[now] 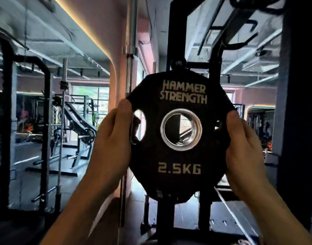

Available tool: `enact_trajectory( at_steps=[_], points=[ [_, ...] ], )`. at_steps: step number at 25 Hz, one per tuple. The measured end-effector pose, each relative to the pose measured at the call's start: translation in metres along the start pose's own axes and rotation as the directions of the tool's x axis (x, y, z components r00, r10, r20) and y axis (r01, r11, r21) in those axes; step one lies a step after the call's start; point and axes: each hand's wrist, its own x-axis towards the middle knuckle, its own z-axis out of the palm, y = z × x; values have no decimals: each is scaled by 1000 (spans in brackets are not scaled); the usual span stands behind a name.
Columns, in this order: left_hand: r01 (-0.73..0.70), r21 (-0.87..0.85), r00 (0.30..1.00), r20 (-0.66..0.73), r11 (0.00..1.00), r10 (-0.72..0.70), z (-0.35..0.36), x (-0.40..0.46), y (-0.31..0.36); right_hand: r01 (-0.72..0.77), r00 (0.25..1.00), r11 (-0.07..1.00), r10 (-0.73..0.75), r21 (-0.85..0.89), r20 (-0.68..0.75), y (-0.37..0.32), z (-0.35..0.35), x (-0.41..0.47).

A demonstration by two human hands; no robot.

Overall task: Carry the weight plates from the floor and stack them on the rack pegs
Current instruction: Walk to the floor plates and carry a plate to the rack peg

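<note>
A black weight plate [180,156] marked "HAMMER STRENGTH" and "2.5KG" is held upright in front of me, its face toward the camera. My left hand [112,138] grips its left edge, with fingers through a side grip hole. My right hand [243,144] clasps its right edge. Through the plate's steel-ringed centre hole a metal peg [185,134] shows behind it. The black rack [176,41] rises directly behind the plate, with a round knob [178,63] just above the plate's top edge.
A vertical steel barbell [129,55] stands beside a pink wall to the left of the rack. A black power rack [45,121] and another upright bar [62,121] fill the left side. A dark post [296,103] stands at the right. Gym machines line the background.
</note>
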Motion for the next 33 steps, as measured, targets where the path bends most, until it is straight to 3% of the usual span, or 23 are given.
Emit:
enact_trajectory(
  at_steps=[5, 10, 18, 23, 33],
  points=[
    [-192, -52, 981, -36, 980, 191, 38, 96, 10, 220, 975, 975, -221, 22, 6, -24, 26, 94],
    [-274, -127, 962, -31, 953, 272, 62, 168, 8, 356, 933, 934, -357, 28, 41, -28, 50, 166],
    [-210, -148, 976, 24, 966, 216, 97, 223, -21, 360, 933, 933, -360, -30, 0, -16, 59, 230],
    [-279, -76, 960, -15, 957, 278, 108, 234, -43, 333, 942, 940, -335, -73, -9, 21, 55, 251],
    [-218, -14, 974, 60, 976, 218, 140, 289, -125, 294, 955, 941, -297, -169, 13, 90, 64, 315]
  ],
)
